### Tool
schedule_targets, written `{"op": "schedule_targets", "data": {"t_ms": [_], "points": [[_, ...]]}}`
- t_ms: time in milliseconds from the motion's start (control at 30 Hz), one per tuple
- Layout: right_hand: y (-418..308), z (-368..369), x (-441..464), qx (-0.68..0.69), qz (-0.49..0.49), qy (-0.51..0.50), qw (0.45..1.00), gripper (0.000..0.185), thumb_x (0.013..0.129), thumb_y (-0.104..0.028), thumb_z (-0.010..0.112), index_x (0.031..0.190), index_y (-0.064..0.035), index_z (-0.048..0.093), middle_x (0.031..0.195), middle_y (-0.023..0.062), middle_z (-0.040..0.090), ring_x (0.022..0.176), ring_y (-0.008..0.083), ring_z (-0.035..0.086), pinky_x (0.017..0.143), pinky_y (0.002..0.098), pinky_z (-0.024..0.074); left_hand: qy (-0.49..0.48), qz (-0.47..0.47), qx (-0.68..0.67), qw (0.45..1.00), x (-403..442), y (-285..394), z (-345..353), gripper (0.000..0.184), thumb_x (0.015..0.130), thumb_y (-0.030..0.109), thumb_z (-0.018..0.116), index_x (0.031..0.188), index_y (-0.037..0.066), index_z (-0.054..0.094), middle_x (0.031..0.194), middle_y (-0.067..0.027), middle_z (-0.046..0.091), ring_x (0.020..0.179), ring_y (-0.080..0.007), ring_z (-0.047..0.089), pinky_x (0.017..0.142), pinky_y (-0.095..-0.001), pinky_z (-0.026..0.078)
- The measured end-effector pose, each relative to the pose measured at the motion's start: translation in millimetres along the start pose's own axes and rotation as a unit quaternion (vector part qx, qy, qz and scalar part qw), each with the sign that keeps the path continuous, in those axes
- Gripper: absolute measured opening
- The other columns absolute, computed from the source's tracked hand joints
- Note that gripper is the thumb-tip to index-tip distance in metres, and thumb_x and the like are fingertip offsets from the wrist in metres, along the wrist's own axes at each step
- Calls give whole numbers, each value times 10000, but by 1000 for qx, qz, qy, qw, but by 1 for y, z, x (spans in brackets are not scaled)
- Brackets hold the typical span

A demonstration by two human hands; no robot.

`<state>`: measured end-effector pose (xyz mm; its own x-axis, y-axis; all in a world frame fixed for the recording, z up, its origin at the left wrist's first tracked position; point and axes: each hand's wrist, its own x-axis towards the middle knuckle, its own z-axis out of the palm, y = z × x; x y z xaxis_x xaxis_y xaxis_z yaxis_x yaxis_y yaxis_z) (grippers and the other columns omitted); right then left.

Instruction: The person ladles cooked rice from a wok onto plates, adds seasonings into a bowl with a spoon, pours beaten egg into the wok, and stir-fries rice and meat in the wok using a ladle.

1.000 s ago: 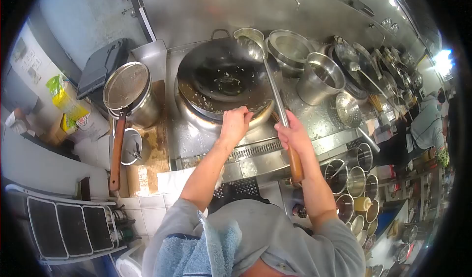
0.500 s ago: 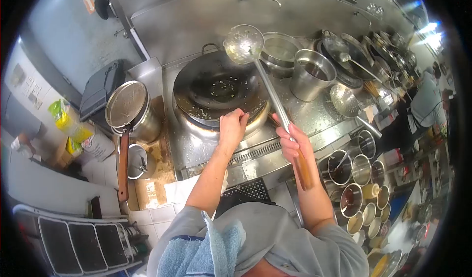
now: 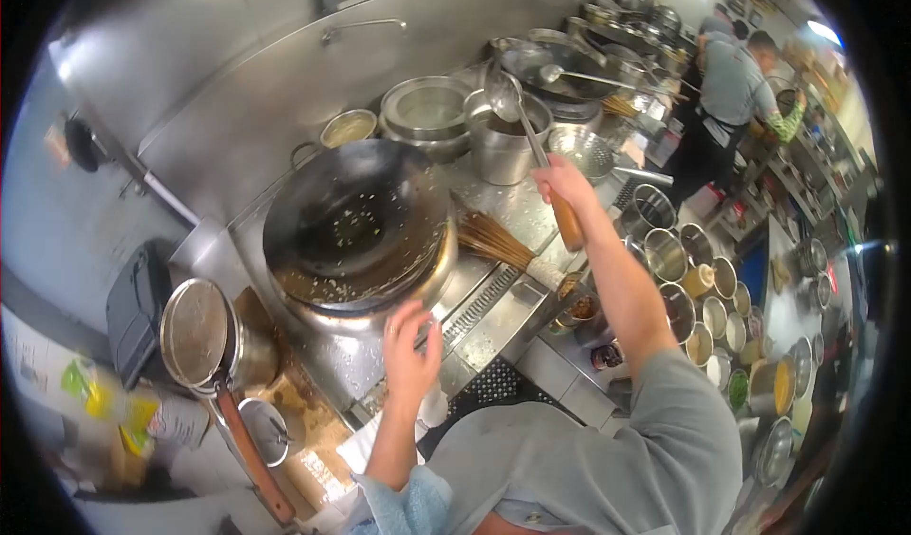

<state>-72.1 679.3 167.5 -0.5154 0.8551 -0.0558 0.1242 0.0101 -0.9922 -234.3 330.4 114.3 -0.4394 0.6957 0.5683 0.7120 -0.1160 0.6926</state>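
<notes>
Some of the pot (image 3: pixel 500 160) hides behind the ladle (image 3: pixel 504 98).

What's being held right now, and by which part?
A ladle, by its wooden handle, in the right hand; the left hand holds nothing.
</notes>
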Motion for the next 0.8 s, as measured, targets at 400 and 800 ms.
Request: {"op": "schedule_targets", "data": {"t_ms": [400, 800], "points": [[-6, -46, 14, 275, 74, -20, 958, 140, 892, -58, 524, 772, -49, 453, 617, -20, 455, 447, 40, 414, 364, 164, 318, -140, -155, -158, 965, -60, 1, 22, 93, 843, 54, 627, 916, -1, 641, 884, -104, 663, 787, -161, 636, 724, -274, 497], [-63, 7, -69, 445, 172, -240, 845, 182, 940, -69, 491, 1067, 61, 480, 730, 3, 439, 476, -2, 380, 337, 145, 292, -111, -103, -137, 979, -25, 7, 13, 94, 827, 39, 637, 913, 5, 647, 900, -104, 659, 823, -187, 629, 740, -278, 489]]}}
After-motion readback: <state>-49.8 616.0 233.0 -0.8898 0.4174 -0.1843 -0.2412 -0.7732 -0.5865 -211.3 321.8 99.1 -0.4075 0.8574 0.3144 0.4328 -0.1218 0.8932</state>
